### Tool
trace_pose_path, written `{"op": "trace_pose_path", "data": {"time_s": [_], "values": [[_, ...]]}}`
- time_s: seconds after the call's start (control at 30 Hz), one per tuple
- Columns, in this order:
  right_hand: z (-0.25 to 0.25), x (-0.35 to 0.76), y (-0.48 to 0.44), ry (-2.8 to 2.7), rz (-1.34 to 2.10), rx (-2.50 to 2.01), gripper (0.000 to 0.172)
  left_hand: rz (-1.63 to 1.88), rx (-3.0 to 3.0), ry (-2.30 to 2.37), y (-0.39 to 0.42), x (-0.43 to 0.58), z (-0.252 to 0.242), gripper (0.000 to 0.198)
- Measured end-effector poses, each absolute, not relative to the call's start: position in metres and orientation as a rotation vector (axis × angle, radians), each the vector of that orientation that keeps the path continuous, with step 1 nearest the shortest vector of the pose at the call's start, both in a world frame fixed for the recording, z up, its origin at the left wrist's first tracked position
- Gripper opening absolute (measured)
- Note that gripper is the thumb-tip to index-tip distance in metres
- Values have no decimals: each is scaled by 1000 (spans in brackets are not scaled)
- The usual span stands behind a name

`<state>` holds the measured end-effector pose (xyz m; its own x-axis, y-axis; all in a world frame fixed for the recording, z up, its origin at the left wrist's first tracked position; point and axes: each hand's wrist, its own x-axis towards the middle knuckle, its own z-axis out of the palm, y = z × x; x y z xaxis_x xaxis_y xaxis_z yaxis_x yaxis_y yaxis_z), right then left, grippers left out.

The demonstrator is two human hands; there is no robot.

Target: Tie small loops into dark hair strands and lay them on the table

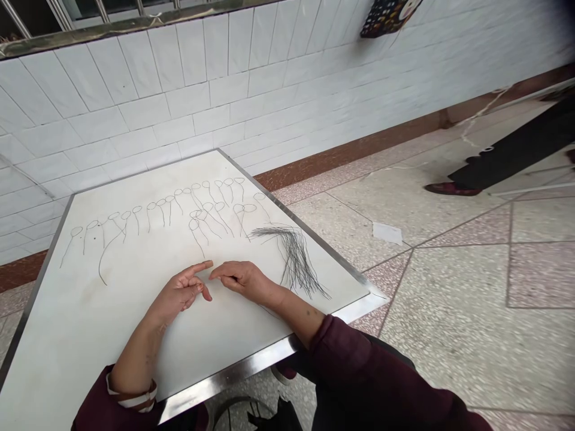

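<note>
Over the white tabletop [103,335], my left hand [182,291] has its index finger stretched out and the other fingers bent towards the thumb. Close to its right, my right hand [240,278] is pinched, fingertips pointing at the left hand with a small gap between. Anything held in either hand is too thin to make out. Beyond the hands lie several thin dark wires with looped ends [194,225], in uneven rows. A loose bundle of straight dark wires [299,263] lies right of my right hand.
The table has a metal edge [233,366]. A white tiled wall [179,114] stands behind it. At the right, another person's leg and dark shoe [453,189] show on the floor, with a white paper piece [387,233] nearer the table.
</note>
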<state>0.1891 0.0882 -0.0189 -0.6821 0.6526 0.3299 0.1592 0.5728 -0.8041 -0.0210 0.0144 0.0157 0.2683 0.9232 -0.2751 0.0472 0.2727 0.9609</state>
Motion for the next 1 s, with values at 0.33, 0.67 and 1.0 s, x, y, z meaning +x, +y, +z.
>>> {"op": "trace_pose_path", "data": {"time_s": [0.33, 0.67, 1.0], "values": [[-11, 197, 93, -2287, 966, -628, 28, 695, 1222, 1199, 12, -28, 23, 60], [-8, 208, 109, -1871, 926, -1070, 25, 1126, 1106, 1670, 18, -67, 22, 55], [-13, 189, 95, -1982, 958, -920, 25, 1182, 1471, 1606, 12, -10, 12, 52]]}}
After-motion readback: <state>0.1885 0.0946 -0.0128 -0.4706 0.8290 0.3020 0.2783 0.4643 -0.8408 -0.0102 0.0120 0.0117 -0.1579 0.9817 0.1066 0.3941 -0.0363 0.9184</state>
